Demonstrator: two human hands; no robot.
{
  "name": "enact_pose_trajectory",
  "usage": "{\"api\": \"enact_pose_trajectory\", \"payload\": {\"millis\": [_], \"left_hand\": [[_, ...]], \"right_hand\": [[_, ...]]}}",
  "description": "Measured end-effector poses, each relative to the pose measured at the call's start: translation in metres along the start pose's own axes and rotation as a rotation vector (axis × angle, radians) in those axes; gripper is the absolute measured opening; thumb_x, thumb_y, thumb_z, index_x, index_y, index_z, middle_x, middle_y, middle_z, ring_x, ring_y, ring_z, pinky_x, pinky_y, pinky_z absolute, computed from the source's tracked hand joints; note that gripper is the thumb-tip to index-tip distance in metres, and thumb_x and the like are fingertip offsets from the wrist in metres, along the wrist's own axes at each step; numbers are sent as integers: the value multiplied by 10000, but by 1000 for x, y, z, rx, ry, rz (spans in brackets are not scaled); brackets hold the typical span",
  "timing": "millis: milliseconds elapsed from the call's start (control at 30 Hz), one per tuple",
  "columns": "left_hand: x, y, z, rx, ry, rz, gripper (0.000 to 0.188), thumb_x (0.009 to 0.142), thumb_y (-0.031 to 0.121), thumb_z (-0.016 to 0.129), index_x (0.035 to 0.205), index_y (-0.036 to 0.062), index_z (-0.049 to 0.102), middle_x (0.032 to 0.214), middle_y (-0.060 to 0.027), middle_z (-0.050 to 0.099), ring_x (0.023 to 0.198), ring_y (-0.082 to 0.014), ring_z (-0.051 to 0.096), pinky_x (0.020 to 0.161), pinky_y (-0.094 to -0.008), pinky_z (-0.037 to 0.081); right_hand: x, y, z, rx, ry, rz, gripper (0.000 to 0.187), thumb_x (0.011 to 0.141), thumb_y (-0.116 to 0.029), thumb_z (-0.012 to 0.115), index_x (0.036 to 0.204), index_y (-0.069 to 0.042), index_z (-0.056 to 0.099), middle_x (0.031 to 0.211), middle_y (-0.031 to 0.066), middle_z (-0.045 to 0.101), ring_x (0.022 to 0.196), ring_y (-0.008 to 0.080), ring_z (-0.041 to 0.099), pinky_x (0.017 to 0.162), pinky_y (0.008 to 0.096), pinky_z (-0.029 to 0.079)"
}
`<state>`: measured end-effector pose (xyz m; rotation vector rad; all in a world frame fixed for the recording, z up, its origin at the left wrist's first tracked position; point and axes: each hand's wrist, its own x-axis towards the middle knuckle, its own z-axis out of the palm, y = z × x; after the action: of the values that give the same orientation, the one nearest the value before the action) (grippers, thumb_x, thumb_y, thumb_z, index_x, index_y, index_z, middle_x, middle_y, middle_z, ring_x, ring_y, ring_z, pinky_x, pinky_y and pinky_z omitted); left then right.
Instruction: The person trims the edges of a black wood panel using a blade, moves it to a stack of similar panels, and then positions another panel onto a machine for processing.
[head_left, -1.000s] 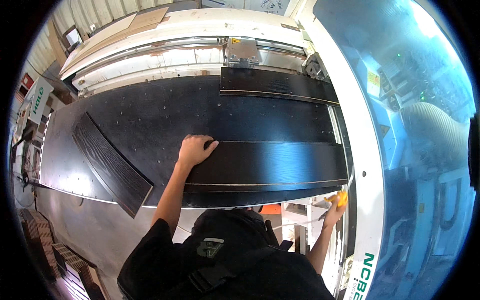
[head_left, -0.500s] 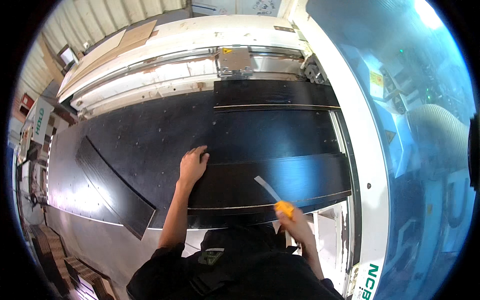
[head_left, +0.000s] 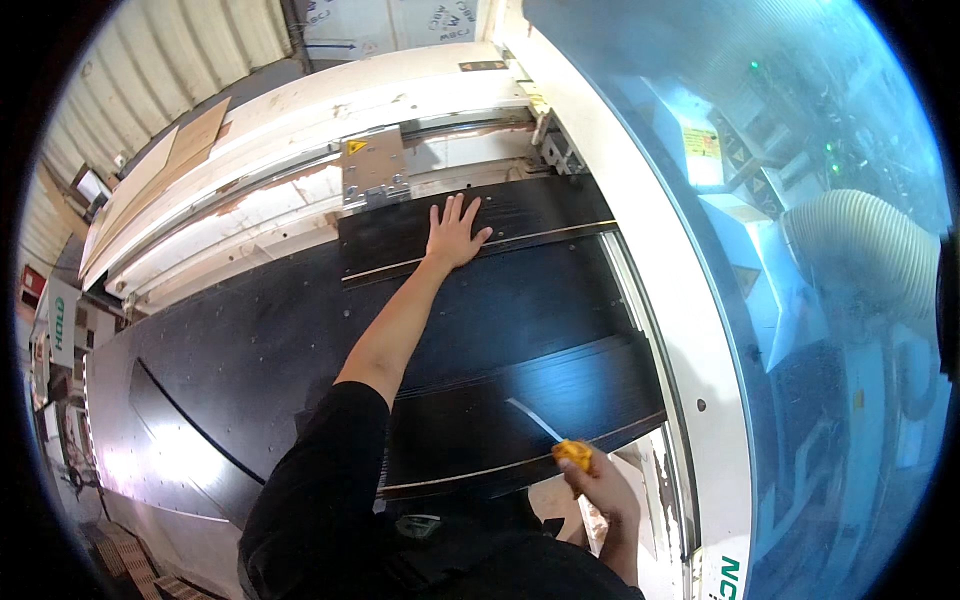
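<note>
My left hand [head_left: 455, 238] lies open, fingers spread, on the far black panel [head_left: 545, 208], which has a pale raw edge along its near side. In my right hand [head_left: 606, 488] is a yellow-handled tool [head_left: 574, 456] with a long, thin, flat, pale blade; my fingers are closed round the handle. The blade points away and to the left over the near black panel [head_left: 440, 425]; whether it touches the surface I cannot tell. That panel also shows a pale strip along its near edge.
A dark machine bed [head_left: 300, 310] lies under the panels, with another narrow black panel [head_left: 180, 430] slanted at the left. At the back a metal carriage [head_left: 375, 170] sits on a rail. A white frame [head_left: 640, 190] and blue transparent cover [head_left: 820, 420] border the right.
My left hand has moved from the near panel forward to the far one, its fingers now spread. My right hand still holds the tool. The view has shifted, turning slightly.
</note>
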<state>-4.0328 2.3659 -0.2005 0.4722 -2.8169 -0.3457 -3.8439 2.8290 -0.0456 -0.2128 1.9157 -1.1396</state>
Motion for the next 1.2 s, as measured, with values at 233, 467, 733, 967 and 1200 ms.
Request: {"api": "enact_pose_trajectory", "payload": {"millis": [233,467,733,967,1200], "left_hand": [[-63,-14,-10,142,-10,46,710,1026,611,382,1599,193,344,1673,-212,214,1558,-379,171,1239,-605,113],[-163,-49,-48,148,-45,78,674,1035,559,408,1596,192,337,1668,-210,214,1554,-372,180,1245,-592,115],[-211,-72,-72,134,-77,81,653,1035,523,439,1599,213,329,1675,-198,204,1560,-374,158,1242,-597,115],[-211,-78,-73,124,-58,126,635,1038,510,438,1593,217,343,1670,-201,213,1557,-381,170,1238,-600,128],[-203,-81,-73,18,-48,153,628,1009,480,540,1563,217,406,1652,-202,266,1539,-395,222,1232,-594,169]], "right_hand": [[20,-9,17,-144,145,-129,445,1019,-409,617,1243,-26,633,988,177,712,926,297,700,840,397,530],[28,-30,17,-533,555,-96,447,1019,-386,595,1270,-16,579,959,278,702,914,458,695,765,512,540],[9,4,68,-428,66,-151,571,1002,-491,600,1271,12,620,1069,294,696,1041,451,674,885,487,531],[10,99,-57,-609,1036,48,455,1019,-416,584,1259,-34,644,976,292,717,932,463,700,754,536,542],[-22,259,-68,-692,1399,22,437,1018,-371,602,1295,-35,646,985,261,731,897,453,713,757,508,559]]}}
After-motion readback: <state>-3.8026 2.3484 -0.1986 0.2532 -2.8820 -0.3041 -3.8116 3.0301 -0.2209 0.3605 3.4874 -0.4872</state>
